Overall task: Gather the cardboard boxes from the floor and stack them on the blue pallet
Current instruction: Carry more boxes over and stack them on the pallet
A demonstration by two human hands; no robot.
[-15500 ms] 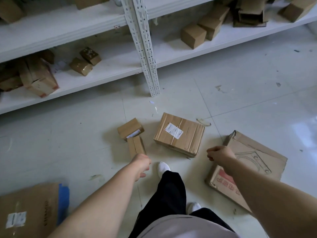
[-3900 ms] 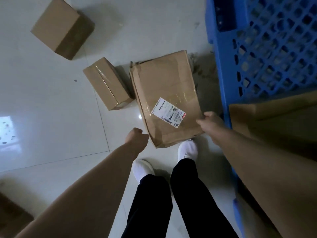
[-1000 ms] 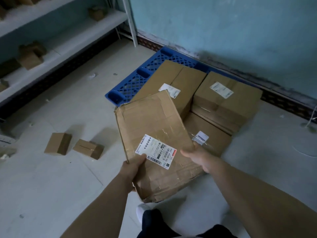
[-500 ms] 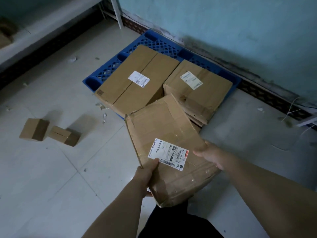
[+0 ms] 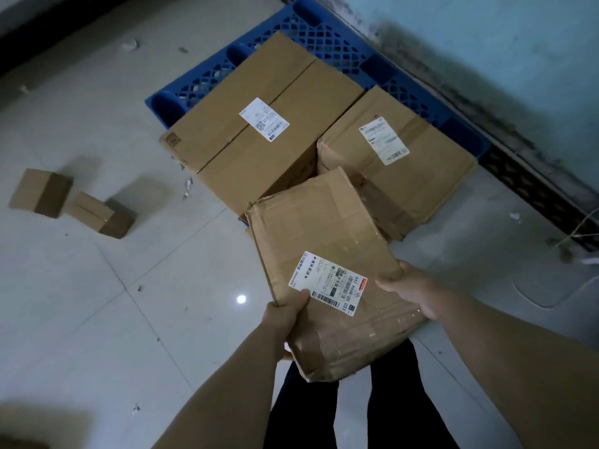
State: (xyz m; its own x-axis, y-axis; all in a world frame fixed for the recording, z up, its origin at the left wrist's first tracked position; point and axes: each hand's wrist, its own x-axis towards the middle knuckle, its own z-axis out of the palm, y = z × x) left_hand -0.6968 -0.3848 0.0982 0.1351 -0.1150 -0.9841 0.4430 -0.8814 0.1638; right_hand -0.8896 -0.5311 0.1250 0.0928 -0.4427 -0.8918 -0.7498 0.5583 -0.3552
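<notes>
I hold a crumpled flat cardboard box with a white shipping label in front of me, above my legs. My left hand grips its near left edge and my right hand clasps its right side. Just beyond its far end lies the blue pallet, carrying a long taped box on the left and a dented labelled box on the right. Two small cardboard boxes rest on the floor at the left.
A teal wall with a dark skirting strip runs behind the pallet at the right. Paper scraps dot the white tiled floor. A thin white cable curls on the floor at the right.
Since half a second ago the view has closed in on the pallet and its boxes. The held box stays in both hands, its far end now near the two stacked boxes.
</notes>
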